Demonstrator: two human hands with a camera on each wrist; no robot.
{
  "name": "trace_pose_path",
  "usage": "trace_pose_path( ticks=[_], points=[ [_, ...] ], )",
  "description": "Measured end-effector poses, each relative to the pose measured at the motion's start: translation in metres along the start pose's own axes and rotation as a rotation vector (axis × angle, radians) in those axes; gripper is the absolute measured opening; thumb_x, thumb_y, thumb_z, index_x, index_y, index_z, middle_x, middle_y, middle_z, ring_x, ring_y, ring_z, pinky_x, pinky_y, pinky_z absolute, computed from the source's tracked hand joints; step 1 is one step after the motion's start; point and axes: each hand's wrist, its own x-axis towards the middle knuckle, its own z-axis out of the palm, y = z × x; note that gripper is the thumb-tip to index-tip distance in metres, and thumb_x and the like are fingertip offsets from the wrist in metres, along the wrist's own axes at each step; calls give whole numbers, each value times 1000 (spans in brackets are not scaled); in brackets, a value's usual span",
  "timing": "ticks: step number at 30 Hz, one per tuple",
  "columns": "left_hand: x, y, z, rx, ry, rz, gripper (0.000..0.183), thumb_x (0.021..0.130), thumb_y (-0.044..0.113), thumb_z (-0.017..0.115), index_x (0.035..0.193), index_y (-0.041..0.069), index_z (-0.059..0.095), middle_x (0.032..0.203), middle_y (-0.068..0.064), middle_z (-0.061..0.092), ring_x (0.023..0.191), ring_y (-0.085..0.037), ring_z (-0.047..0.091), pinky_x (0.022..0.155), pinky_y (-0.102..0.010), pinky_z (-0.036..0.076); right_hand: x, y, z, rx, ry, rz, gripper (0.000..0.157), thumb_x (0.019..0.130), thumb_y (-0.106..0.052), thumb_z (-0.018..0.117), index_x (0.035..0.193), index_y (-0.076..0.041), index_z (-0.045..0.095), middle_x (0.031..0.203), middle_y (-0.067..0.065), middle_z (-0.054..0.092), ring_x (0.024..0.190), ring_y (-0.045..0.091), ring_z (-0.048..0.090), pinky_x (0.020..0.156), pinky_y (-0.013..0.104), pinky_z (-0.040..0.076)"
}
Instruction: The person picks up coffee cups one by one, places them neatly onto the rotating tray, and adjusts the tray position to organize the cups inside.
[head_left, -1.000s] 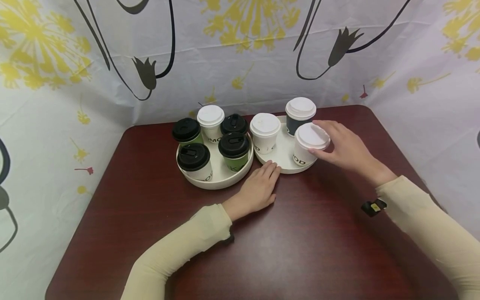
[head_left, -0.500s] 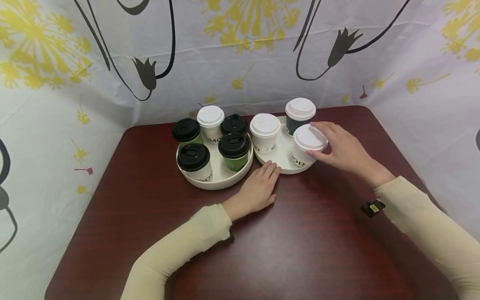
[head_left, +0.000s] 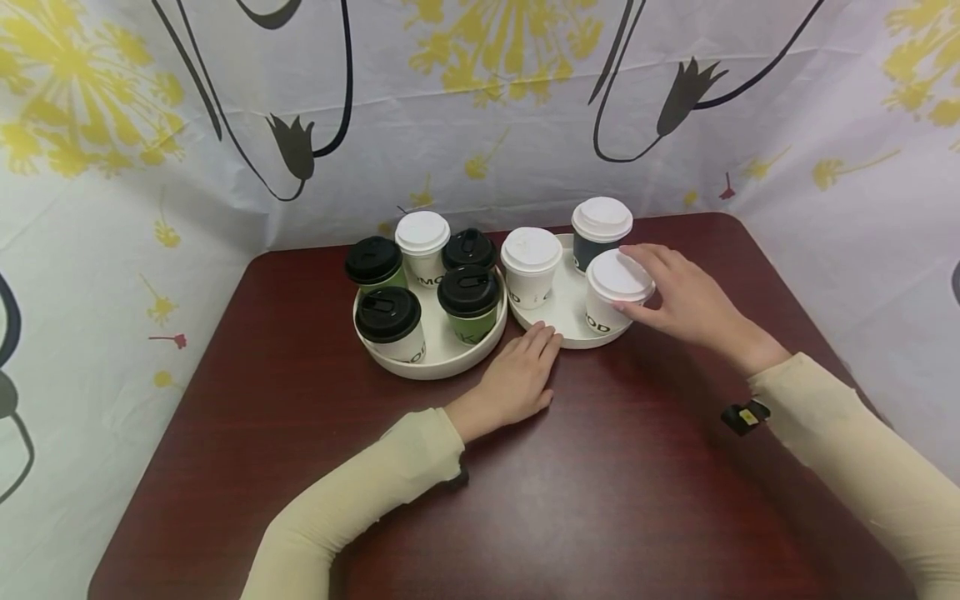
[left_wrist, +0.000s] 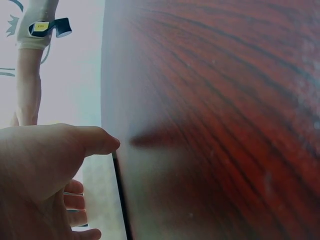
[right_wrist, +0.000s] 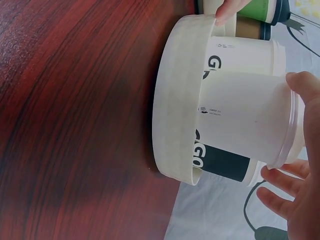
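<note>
My right hand [head_left: 682,296] grips a white-lidded paper cup [head_left: 617,287] by its lid, thumb on one side and fingers on the other. That cup stands upright at the front right of the right-hand round white tray [head_left: 561,310]. Behind it are a white-lidded cup with a dark sleeve [head_left: 592,248] and, to the left, a plain white cup [head_left: 530,279]. My left hand [head_left: 517,379] lies palm down, straight fingertips at the tray's front left rim. The right wrist view shows the lid's rim [right_wrist: 290,125] between thumb and fingers.
A second round white tray [head_left: 442,367] sits close beside on the left, holding several lidded cups, including a green cup with a black lid [head_left: 470,312] and a white-lidded one [head_left: 422,246]. A patterned cloth [head_left: 480,142] hangs behind the dark red table [head_left: 570,500].
Over the first half second, my right hand shifted slightly left and down with the cup, then stayed nearly still. My left hand has kept its place at the tray rim.
</note>
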Motion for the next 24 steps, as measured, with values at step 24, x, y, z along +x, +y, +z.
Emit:
trace_pose_path(
  ticks=[24],
  points=[
    [-2,-15,-48,75,113,60,85,85,51,60,149,9,23,155,-11,26,146,-26,24,116,-39,30,15,-8,-9,-26,111,-125,85,70,-42,78,142,-15,41,141,17,45,125,40,43,99,56,36]
  ],
)
